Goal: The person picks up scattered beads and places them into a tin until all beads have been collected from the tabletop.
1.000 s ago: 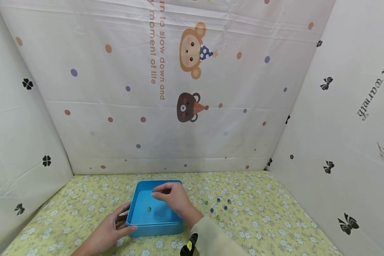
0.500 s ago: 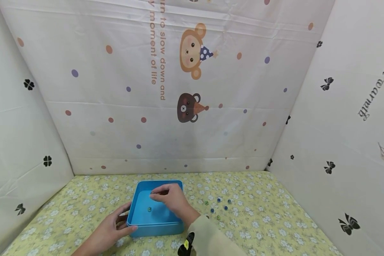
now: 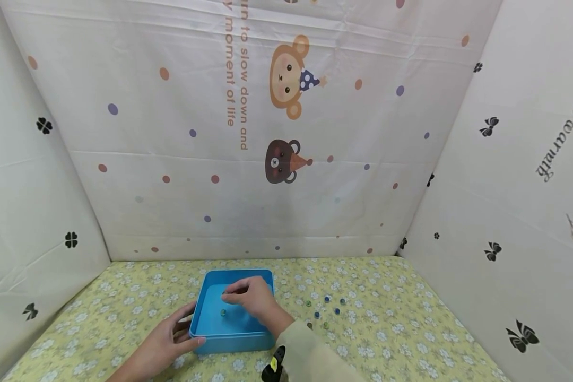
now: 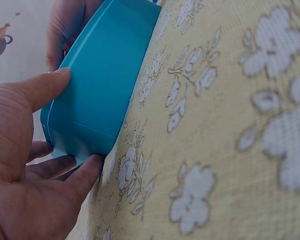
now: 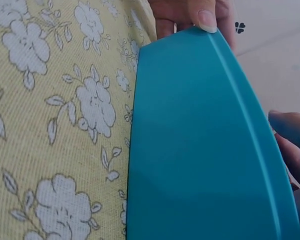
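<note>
On the tablecloth stands a blue square box (image 3: 234,345) without a lid. My left hand (image 3: 162,339) grips its near left corner, thumb (image 4: 52,82) on the front wall and the other fingers along the left side. Inside the box one small green marble (image 3: 223,313) lies on the floor. Over it, within the rim, my right hand (image 3: 255,300) pinches a small dark marble (image 3: 223,292) between thumb and fingertips, mostly covered by them. In the right wrist view the box wall (image 5: 200,140) hides what that hand holds.
Several blue and green marbles, among them a blue one (image 3: 337,311), lie on the flowered cloth (image 3: 391,339) right of the box. A brownish marble (image 3: 309,325) lies beside the right sleeve (image 3: 310,353). Printed white sheets (image 3: 248,212) enclose the table at back and sides.
My right hand has moved slightly down and left inside the box, still pinching the marble. The sleeve's shift uncovers the brownish marble. My left hand stays on the corner.
</note>
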The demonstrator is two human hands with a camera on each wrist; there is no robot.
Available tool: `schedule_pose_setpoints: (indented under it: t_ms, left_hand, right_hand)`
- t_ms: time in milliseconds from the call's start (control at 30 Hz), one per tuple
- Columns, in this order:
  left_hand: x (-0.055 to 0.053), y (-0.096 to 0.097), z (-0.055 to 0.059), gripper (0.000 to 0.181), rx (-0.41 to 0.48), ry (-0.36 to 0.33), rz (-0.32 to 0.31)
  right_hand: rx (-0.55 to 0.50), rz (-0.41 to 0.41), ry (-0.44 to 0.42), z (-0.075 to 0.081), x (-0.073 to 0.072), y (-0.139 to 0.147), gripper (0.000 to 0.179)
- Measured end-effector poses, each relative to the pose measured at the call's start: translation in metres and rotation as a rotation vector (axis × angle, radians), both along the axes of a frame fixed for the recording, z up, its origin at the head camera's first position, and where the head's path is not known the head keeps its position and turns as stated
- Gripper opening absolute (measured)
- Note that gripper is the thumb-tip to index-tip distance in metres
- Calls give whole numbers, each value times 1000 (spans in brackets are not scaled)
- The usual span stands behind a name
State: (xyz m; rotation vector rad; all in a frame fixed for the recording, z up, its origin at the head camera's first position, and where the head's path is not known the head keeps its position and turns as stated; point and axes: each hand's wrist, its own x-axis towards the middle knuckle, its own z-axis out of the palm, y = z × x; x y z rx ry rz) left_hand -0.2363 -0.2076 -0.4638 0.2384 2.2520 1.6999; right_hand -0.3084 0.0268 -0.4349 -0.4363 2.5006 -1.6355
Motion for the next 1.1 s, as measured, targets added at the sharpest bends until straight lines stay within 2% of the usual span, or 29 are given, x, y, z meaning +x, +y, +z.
schedule_pose_setpoints:
  t_ms: [200, 433, 1100]
  left_hand:
    - [0, -1, 1, 92, 10, -2, -17]
    - [0, -1, 2, 92, 8, -9, -7]
    - [0, -2, -3, 91, 12, 5, -18]
  right_hand:
    - [22, -6, 4, -1, 0, -3, 10]
    - [43, -17, 7, -2, -2, -3, 9]
    - [116, -62, -12, -6, -2, -2, 6]
